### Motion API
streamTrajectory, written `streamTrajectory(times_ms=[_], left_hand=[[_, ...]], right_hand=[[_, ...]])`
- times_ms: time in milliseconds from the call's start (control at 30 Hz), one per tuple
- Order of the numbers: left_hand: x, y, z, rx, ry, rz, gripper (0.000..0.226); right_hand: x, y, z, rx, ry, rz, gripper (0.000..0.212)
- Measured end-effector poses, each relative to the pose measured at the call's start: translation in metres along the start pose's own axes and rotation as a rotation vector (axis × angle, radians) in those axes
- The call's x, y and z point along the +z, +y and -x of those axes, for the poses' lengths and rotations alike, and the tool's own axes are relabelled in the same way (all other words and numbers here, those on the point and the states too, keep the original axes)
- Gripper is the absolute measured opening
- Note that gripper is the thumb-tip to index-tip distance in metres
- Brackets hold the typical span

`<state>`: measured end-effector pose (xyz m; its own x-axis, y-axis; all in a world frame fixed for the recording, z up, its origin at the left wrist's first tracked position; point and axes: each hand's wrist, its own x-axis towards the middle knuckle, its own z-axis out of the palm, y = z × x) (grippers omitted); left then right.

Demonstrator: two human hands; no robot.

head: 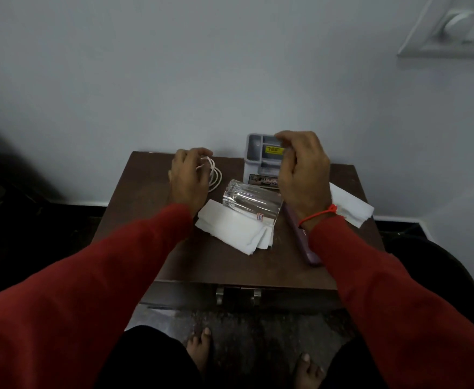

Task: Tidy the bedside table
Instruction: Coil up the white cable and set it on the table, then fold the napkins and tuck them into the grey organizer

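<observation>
Touching the left hand's (186, 178) fingers (199, 167), the white cable (215, 175) lies coiled

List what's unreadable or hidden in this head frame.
- Gray organizer: right side hidden by the right hand; yellow label text too small.
- Purple item: largely under the right wrist and sleeve.
- White cable: partly behind the left hand; grip unclear.
- Glass: sticker unreadable.

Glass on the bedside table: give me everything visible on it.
The glass is a clear, thick-walled tumbler lying on its side, heavy base toward the back left, mouth toward the front right. A small red-and-white sticker sits near the rim. It looks empty. It rests partly on a stack of white tissues, just in front of the grey organiser. Neither hand touches it.
</observation>
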<state>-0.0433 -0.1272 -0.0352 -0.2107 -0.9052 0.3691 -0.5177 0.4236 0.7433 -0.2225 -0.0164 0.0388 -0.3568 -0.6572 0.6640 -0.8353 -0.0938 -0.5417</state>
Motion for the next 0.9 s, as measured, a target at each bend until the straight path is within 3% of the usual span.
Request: streamTrajectory(times_ms=[100, 333, 433, 567, 633, 733, 900], left_hand=[[0.001, 0.005, 0.016, 0.037, -0.184, -0.157, 0.027], [-0.006, -0.001, 0.056, -0.063, -0.575, -0.422, 0.048], [-0.013, 0.0, 0.068, -0.025, -0.597, -0.592, 0.052], [-0.022, 0.017, 0.076, -0.19, -0.636, -0.614, 0.039], [-0.028, 0.026, 0.082, -0.26, -0.706, -0.576, 0.036], [-0.037, 0.034, 0.094, -0.221, -0.673, -0.37, 0.011], [-0.052, 0.05, 0.115, -0.15, -0.579, 0.11, 0.012]], right_hand=[[-0.011, 0.003, 0.024, 0.051, 0.007, -0.023, 0.036], [-0.032, 0.011, 0.087, 0.119, -0.016, 0.015, 0.031], [-0.036, 0.013, 0.096, 0.156, -0.093, -0.002, 0.029], [-0.035, 0.013, 0.122, 0.22, -0.227, -0.027, 0.031], [-0.035, 0.015, 0.13, 0.278, -0.271, -0.016, 0.028], [-0.036, 0.012, 0.132, 0.417, -0.307, -0.111, 0.031], [-0.047, 0.007, 0.127, 0.545, -0.54, -0.477, 0.064]])
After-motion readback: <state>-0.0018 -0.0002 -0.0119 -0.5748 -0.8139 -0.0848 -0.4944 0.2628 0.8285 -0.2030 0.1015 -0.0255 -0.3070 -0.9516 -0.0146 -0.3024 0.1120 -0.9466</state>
